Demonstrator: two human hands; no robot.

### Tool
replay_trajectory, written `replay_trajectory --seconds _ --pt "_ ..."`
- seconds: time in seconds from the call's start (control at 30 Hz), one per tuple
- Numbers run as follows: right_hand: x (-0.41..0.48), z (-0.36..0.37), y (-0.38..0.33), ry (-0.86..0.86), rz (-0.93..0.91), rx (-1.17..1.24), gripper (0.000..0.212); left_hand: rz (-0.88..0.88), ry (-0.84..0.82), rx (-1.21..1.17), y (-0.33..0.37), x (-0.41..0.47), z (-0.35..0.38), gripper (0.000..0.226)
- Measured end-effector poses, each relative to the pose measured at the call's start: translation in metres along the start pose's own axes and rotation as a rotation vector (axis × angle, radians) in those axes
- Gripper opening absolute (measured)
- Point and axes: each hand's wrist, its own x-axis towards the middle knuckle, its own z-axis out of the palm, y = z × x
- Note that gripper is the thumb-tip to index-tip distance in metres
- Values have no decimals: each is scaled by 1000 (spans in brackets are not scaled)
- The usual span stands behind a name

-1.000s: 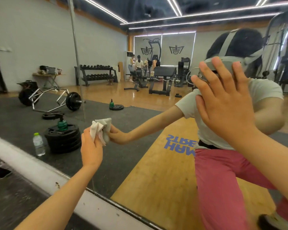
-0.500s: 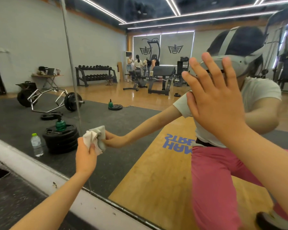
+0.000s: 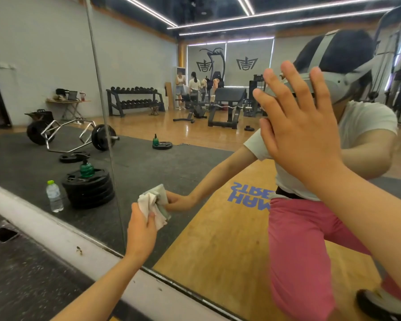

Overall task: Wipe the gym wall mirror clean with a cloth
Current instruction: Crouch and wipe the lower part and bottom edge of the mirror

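The left hand point(image 3: 140, 230) wipes, gripping the cloth point(image 3: 153, 203) on the mirror point(image 3: 171, 167); the right hand point(image 3: 299, 135) stays off the cloth, flat, fingers straight. Next probably needs sideways strokes

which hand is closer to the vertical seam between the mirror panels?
Left. The left hand, holding the white cloth, is just right of the seam, low on the mirror. The right hand, open and spread, is far to the seam's right and higher up.
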Motion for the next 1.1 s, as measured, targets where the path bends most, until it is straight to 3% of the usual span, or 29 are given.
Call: replay_trajectory --seconds 0.23,0.43,0.63,0.83,0.97,1.1 --pt "-8 2 -6 -24 -14 -50 47 -193 199 8 9 31 -15 22" --pt "-5 -1 -6 -48 -2 -59 45 72 38 -6 50 -33 23 10" --pt "-64 -57 -19 -71 156 342 43 122 40 -4 55 -40 30 8" --pt "-181 -69 -5 -254 117 192 58 75 41 -56 62 -58 38 9" --pt "-207 -62 8 -358 91 125 64 211 -106 -92 95 -108 64 20" --pt "-205 -61 13 -388 67 118 63 187 -129 -96 101 -111 65 26"
